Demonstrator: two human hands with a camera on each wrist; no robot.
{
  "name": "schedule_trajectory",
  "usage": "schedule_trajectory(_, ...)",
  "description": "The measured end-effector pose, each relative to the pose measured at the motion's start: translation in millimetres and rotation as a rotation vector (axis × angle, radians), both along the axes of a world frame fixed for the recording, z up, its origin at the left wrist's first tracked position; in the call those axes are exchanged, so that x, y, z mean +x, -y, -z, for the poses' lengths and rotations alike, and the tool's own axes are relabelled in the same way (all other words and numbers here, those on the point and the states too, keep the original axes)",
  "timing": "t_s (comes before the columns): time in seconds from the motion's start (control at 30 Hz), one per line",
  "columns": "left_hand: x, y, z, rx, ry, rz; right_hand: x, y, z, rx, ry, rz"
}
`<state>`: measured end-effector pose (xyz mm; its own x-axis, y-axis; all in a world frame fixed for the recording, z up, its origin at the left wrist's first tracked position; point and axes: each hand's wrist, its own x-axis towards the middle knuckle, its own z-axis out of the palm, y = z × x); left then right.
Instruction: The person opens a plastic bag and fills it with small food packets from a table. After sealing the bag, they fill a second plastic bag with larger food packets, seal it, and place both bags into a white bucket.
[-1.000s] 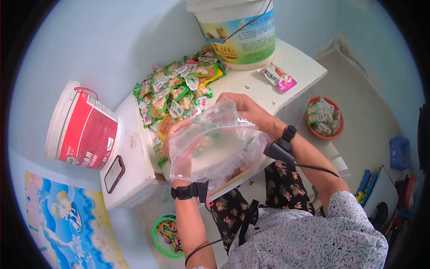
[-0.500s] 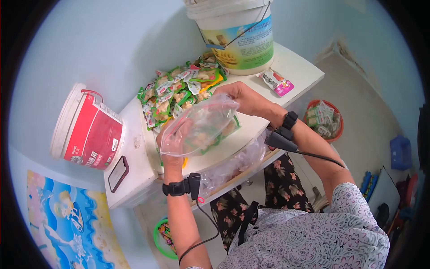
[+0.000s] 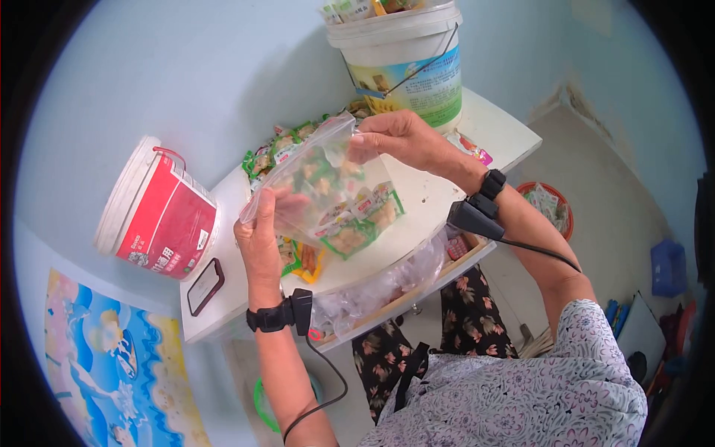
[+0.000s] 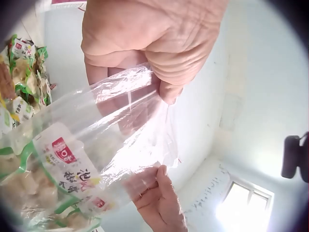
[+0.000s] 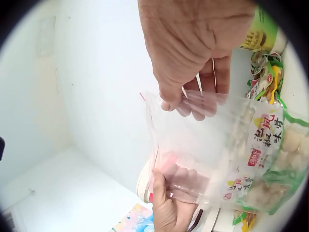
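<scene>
A clear zip-top plastic bag (image 3: 305, 175) hangs tilted over the white tabletop, with several green-edged snack packets (image 3: 361, 220) in its lower part. My left hand (image 3: 261, 238) pinches one top corner between thumb and fingers. At the opposite corner, my right hand (image 3: 402, 138) pinches the top edge, the thumb (image 5: 169, 96) on the near side. The bag's mouth is drawn nearly straight between both hands. Behind the bag lies a pile of similar packets (image 3: 287, 141), partly hidden by it. Below it, a yellow-orange packet (image 3: 309, 264) lies near the table's front edge.
A white bucket (image 3: 406, 67) with packets on top stands at the back, a pink packet (image 3: 469, 147) beside it. At left are a red bucket (image 3: 167, 216) and a phone (image 3: 205, 287). An open drawer (image 3: 465, 257) holds clear plastic bags (image 3: 372, 287). An orange basket (image 3: 570, 220) stands on the floor.
The bag has been raised and turned, its wide mouth drawn into a straight edge. My left hand has moved left and now grips the corner; my right hand has risen slightly.
</scene>
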<state>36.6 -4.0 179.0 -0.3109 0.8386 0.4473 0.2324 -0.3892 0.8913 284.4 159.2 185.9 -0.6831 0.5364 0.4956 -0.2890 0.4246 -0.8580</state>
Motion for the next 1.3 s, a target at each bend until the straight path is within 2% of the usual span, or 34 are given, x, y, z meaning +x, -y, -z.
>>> schedule_trajectory(0.13, 1, 0, 2, 0.011, 0.037, -0.014, -1, 7, -3, 0.001, 0.022, 0.032)
schedule_trajectory(0.23, -4, -1, 2, 0.036, -0.044, -0.011, 0, 2, -1, -0.031, 0.003, 0.005)
schedule_trajectory(0.43, -6, -2, 8, 0.034, 0.088, 0.096, 3, 15, 8, -0.015, 0.033, -0.011)
schedule_trajectory(0.53, -5, -1, 4, 0.042, 0.103, 0.111, 1, 11, 23, 0.01, 0.184, 0.029)
schedule_trajectory(0.63, -2, -2, 0, 0.045, 0.11, 0.118, -5, 0, 29, 0.051, 0.269, -0.066)
schedule_trajectory(0.73, -1, -2, -4, 0.11, 0.218, 0.141, -4, 12, 22, -0.081, 0.203, -0.011)
schedule_trajectory(0.83, -6, -3, 9, 0.085, 0.191, 0.142, -7, 9, 34, -0.053, 0.22, -0.009)
schedule_trajectory(0.93, -9, -5, 28, 0.105, 0.281, 0.219, -6, 9, 42, -0.03, 0.146, -0.018)
schedule_trajectory(1.03, -17, -8, 48, 0.125, 0.199, 0.218, -5, 10, 46, -0.088, 0.132, -0.01)
schedule_trajectory(1.13, -11, -8, 61, -0.011, 0.115, 0.275, -8, 8, 47, -0.099, 0.125, -0.021)
schedule_trajectory(1.3, 16, -5, 67, -0.098, 0.169, 0.3, -7, 11, 51, -0.145, 0.076, -0.029)
